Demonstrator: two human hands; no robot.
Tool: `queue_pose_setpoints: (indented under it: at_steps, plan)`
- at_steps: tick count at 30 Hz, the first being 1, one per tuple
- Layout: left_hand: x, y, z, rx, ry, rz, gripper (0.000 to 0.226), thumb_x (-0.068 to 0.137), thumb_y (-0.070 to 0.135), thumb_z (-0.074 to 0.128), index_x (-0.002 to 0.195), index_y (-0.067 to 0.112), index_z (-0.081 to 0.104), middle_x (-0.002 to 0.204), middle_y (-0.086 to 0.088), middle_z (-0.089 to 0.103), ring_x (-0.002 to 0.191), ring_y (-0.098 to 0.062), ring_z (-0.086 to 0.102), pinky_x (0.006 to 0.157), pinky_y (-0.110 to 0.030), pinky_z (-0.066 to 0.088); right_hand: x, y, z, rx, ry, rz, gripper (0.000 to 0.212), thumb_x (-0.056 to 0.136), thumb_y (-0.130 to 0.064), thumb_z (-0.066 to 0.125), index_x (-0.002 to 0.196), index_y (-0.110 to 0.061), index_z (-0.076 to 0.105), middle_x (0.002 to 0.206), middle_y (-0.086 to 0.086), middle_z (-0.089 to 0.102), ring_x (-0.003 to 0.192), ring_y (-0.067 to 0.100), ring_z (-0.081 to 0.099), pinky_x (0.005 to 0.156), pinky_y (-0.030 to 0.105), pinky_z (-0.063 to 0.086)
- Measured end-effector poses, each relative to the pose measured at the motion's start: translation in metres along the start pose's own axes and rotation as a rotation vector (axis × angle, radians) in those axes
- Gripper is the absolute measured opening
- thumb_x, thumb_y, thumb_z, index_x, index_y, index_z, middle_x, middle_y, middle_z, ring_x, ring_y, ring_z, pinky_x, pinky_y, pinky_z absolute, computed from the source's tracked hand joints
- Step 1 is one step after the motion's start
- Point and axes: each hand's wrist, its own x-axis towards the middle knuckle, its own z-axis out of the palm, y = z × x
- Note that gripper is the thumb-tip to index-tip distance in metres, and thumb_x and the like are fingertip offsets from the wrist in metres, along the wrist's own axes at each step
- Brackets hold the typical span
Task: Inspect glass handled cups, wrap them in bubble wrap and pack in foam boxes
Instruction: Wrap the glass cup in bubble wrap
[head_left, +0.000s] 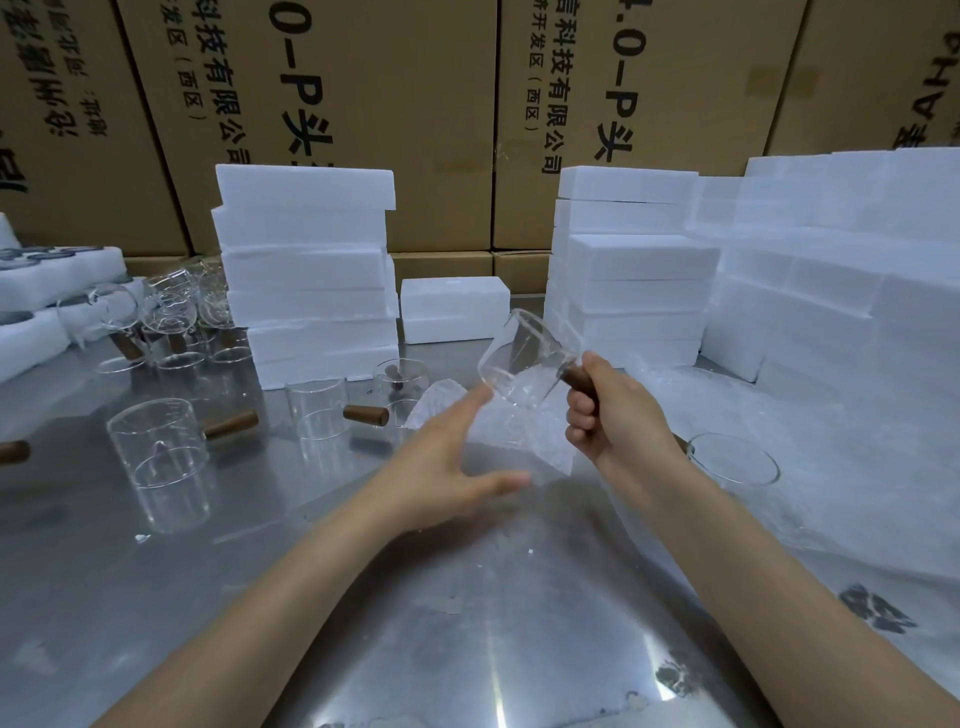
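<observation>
Glass is held aloft at centre frame: a clear cylindrical cup with a brown wooden handle (524, 358), tilted with its mouth toward ten o'clock. The handle is gripped by the right hand (613, 410), fingers curled tightly around it. The left hand (447, 457) is spread wide, its straight fingertips touching the cup's base. A crumpled sheet of clear bubble wrap (498, 431) lies just beneath the cup on the shiny steel table (363, 649). More clear handled cups (156, 441) stand at nine o'clock. Stacked white foam boxes (311, 270) rise at eleven o'clock, with more at two o'clock, before tall brown printed cartons (415, 104).
</observation>
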Motion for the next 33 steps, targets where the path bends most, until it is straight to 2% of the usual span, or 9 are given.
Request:
queue_pose_setpoints:
  at_steps: [4, 7, 13, 16, 19, 23, 28, 31, 33]
  plan:
    - [0.001, -0.006, 0.003, 0.336, -0.098, 0.075, 0.058, 0.089, 0.053, 0.056, 0.138, 0.023, 0.049, 0.134, 0.006, 0.052, 0.125, -0.013, 0.046, 0.104, -0.023, 0.032, 0.003, 0.000, -0.003, 0.110, 0.032, -0.007, 0.025, 0.097, -0.029, 0.047, 0.077, -0.015, 0.053, 0.042, -0.006, 0.037, 0.035, 0.006, 0.030, 0.036, 0.015, 0.031]
    - [0.001, -0.002, -0.005, 0.397, -0.063, 0.126, 0.041, 0.085, 0.057, 0.058, 0.119, 0.034, 0.064, 0.098, 0.017, 0.057, 0.085, 0.003, 0.051, 0.076, -0.020, 0.037, 0.005, -0.001, -0.003, 0.171, 0.048, -0.023, 0.026, 0.096, -0.029, 0.047, 0.075, -0.015, 0.052, 0.042, -0.007, 0.036, 0.034, 0.006, 0.030, 0.035, 0.015, 0.032]
    - [-0.002, 0.013, -0.006, 0.220, 0.126, 0.135, 0.058, 0.078, 0.075, 0.042, 0.071, 0.027, 0.074, 0.049, 0.011, 0.054, 0.052, -0.003, 0.050, 0.052, -0.017, 0.033, 0.006, 0.000, -0.005, 0.181, 0.055, -0.057, 0.024, 0.097, -0.031, 0.046, 0.081, -0.014, 0.054, 0.043, -0.007, 0.038, 0.036, 0.006, 0.032, 0.037, 0.016, 0.034]
    - [-0.002, 0.012, -0.010, 0.314, 0.274, 0.245, 0.026, 0.085, 0.051, 0.063, 0.100, 0.031, 0.071, 0.083, 0.023, 0.059, 0.077, 0.006, 0.053, 0.069, -0.023, 0.044, 0.006, 0.000, -0.005, 0.175, 0.054, -0.068, 0.023, 0.097, -0.032, 0.046, 0.084, -0.014, 0.054, 0.043, -0.007, 0.038, 0.036, 0.006, 0.032, 0.037, 0.017, 0.034]
    - [0.001, 0.003, -0.008, 0.400, 0.044, 0.212, 0.057, 0.085, 0.049, 0.065, 0.137, 0.030, 0.049, 0.131, 0.015, 0.048, 0.119, -0.006, 0.042, 0.097, -0.023, 0.032, 0.006, 0.001, -0.005, 0.170, 0.062, -0.062, 0.022, 0.097, -0.031, 0.046, 0.085, -0.014, 0.053, 0.043, -0.007, 0.038, 0.036, 0.006, 0.033, 0.037, 0.017, 0.035]
    - [0.003, -0.003, -0.004, 0.480, 0.010, 0.135, 0.030, 0.094, 0.044, 0.053, 0.119, 0.031, 0.065, 0.116, 0.012, 0.059, 0.106, -0.010, 0.054, 0.080, -0.023, 0.038, 0.006, 0.002, -0.004, 0.161, 0.065, -0.059, 0.022, 0.097, -0.030, 0.047, 0.083, -0.014, 0.053, 0.043, -0.006, 0.039, 0.035, 0.006, 0.034, 0.037, 0.017, 0.035]
    - [0.003, 0.003, -0.013, 0.237, 0.510, 0.053, 0.013, 0.094, 0.028, 0.059, 0.088, 0.023, 0.070, 0.089, 0.011, 0.064, 0.078, -0.011, 0.057, 0.068, -0.021, 0.039, 0.006, 0.002, -0.005, 0.194, 0.073, -0.041, 0.020, 0.097, -0.030, 0.046, 0.085, -0.014, 0.052, 0.042, -0.006, 0.039, 0.035, 0.006, 0.033, 0.037, 0.017, 0.034]
    - [0.002, 0.020, -0.030, -0.085, 0.926, 0.155, 0.009, 0.099, 0.027, 0.053, 0.091, 0.023, 0.055, 0.090, 0.015, 0.059, 0.070, -0.014, 0.062, 0.060, -0.016, 0.044, 0.007, 0.000, -0.005, 0.260, 0.080, -0.020, 0.018, 0.098, -0.029, 0.045, 0.086, -0.016, 0.049, 0.042, -0.006, 0.036, 0.034, 0.006, 0.031, 0.036, 0.015, 0.033]
    - [0.001, 0.027, -0.040, -0.243, 1.041, 0.283, 0.004, 0.100, 0.024, 0.048, 0.098, 0.020, 0.047, 0.097, 0.020, 0.054, 0.082, -0.014, 0.066, 0.065, -0.024, 0.052, 0.007, -0.001, -0.005, 0.347, 0.067, 0.007, 0.018, 0.098, -0.029, 0.045, 0.084, -0.018, 0.047, 0.041, -0.006, 0.035, 0.033, 0.006, 0.030, 0.036, 0.014, 0.032]
